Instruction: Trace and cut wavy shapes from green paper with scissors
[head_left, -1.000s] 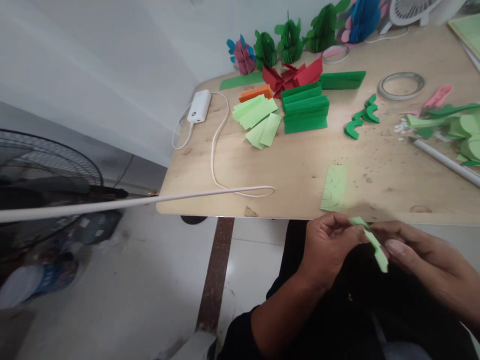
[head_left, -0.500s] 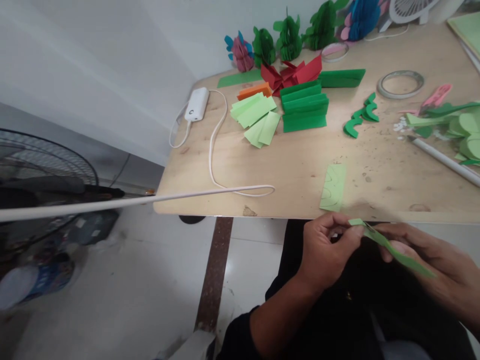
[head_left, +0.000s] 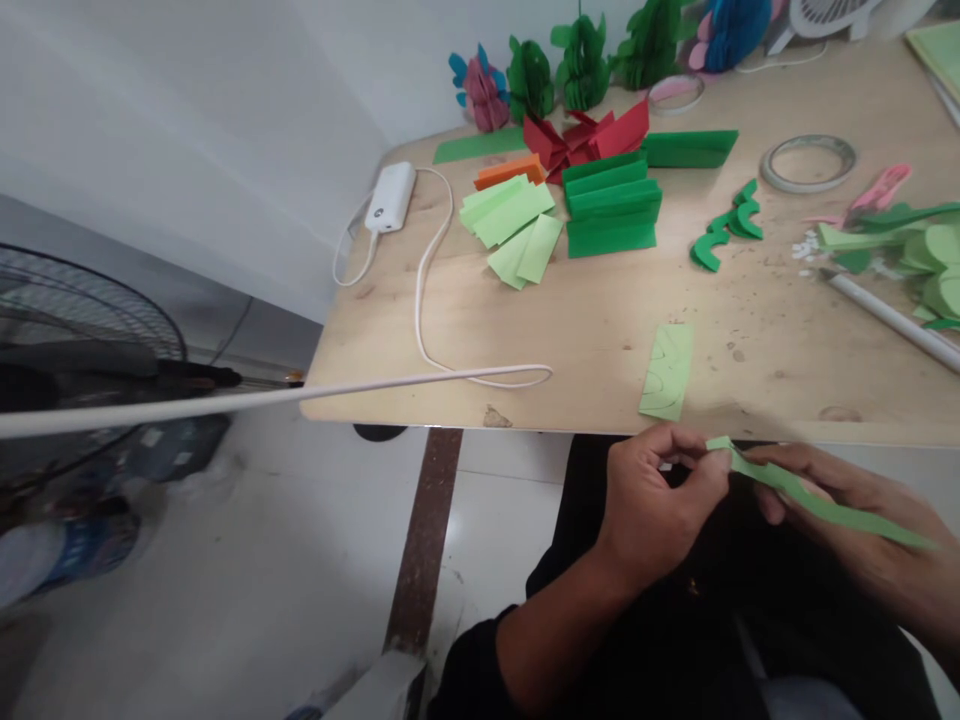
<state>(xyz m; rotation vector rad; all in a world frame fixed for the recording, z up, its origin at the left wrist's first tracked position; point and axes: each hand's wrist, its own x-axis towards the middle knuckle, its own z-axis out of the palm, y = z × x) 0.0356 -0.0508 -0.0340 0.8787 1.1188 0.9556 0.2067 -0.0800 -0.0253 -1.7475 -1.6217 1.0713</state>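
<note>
My left hand (head_left: 652, 500) pinches one end of a light green paper strip (head_left: 825, 505) between thumb and forefinger, just off the table's front edge. The strip has a wavy edge and trails to the right over my right hand (head_left: 862, 510). My right hand is closed around scissors, mostly hidden by the fingers and the paper; only a short dark bit of blade shows by the left thumb. On the table just beyond my left hand lies a light green paper piece (head_left: 667, 370) with curved pencil lines.
Folded green paper (head_left: 611, 215), light green slips (head_left: 510, 215) and red folded paper (head_left: 585, 140) lie farther back. Right of them are wavy green cutouts (head_left: 727, 230), a tape roll (head_left: 808, 163) and a white pen (head_left: 892, 315). A white cable (head_left: 420, 300) crosses the left side.
The loose end of the paper strip now reaches farther right across my right hand. My left hand keeps its pinch. The view has shifted slightly.
</note>
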